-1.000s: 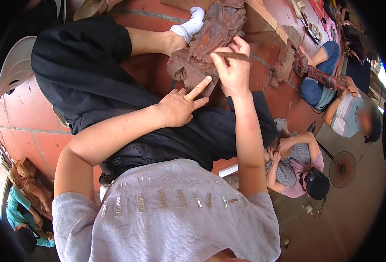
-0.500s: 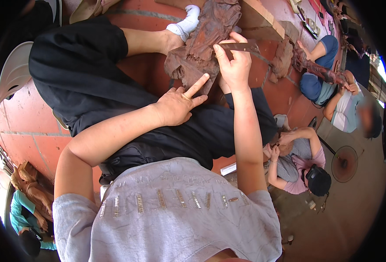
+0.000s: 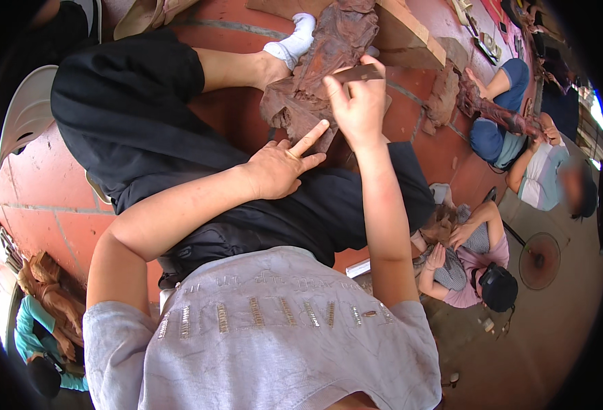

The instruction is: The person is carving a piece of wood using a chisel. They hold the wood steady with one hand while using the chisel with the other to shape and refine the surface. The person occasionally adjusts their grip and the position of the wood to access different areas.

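Observation:
A reddish-brown wood carving with rough, folded relief lies slanting between my legs, its broad near end toward me. My left hand is at that near end, index finger stretched onto the wood and thumb spread apart below it; its other fingers curl and are partly hidden. Above the carving's right side, my right hand is closed around a flat, dark scraper blade. The blade slants across the wood, and its lower edge is hard to make out behind my fingers.
A wooden block stands right of the carving, with a rough wood piece beyond it. Co-workers sit at right and lower left, one holding a dark carving. A round fan stands at far right; a white plastic chair is at left.
My right hand has shifted slightly left and toward me with the scraper blade, which is tilted differently. My left hand stays nearly in place on the carving.

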Tool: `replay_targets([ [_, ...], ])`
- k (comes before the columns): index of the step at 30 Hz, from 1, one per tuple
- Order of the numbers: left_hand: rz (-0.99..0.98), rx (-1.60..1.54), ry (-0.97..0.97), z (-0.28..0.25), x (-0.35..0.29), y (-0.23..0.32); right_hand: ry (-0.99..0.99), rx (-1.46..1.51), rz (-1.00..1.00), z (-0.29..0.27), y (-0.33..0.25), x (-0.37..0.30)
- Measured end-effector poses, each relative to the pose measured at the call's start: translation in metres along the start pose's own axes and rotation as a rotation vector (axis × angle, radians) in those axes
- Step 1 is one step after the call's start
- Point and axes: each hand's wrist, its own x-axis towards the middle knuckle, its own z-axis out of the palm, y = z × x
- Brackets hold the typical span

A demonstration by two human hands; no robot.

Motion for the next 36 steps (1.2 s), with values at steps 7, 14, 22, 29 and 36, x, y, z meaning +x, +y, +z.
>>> replay_targets([
  [7,0.029,0.014,0.049,0.006,-0.001,-0.004,-0.020,0.057,-0.018,-0.002,-0.003,-0.009],
  [14,0.007,-0.001,0.033,0.005,0.000,-0.001,0.007,0.197,0.122,-0.008,0.016,-0.003],
  [22,0.014,-0.007,0.048,0.005,-0.001,-0.002,-0.105,0.169,0.001,-0.009,0.026,-0.002],
  [29,0.021,0.007,0.038,0.003,-0.001,-0.002,-0.033,0.110,-0.080,-0.006,0.018,-0.011],
  [36,0.032,-0.005,0.069,0.007,0.000,-0.005,-0.005,0.231,0.012,-0.018,0.023,0.001],
])
